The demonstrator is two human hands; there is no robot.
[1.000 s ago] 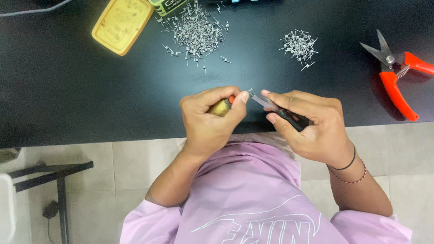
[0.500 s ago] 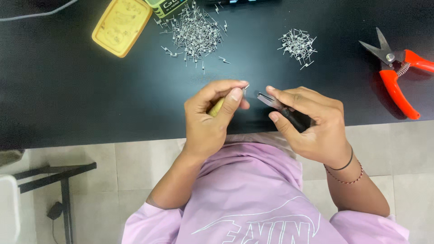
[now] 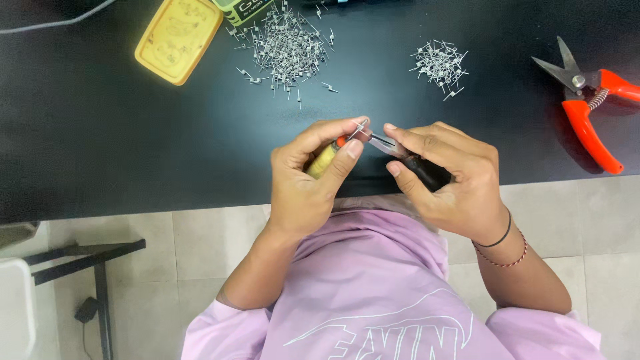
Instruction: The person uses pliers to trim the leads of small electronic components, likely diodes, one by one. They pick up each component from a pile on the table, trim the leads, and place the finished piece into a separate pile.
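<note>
Tiny, perhaps coiled, silver wire piece (image 3: 361, 125)

Work surface: a black table (image 3: 100, 153) with a matt top, lit evenly, soft reflections only. Floor (image 3: 200, 233): pale grey square tiles with thin darker joints. Lower left: a dark metal frame (image 3: 93, 257) stands on the tiles, with a white object (image 3: 15, 307) at the picture edge beside it.

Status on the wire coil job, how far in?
Done, apparently: the small pile of coils. In hand: left hand holds a yellow-handled tool, right hand holds dark tweezers, working one coil. Left: the large pile, so mostly undone.
</note>
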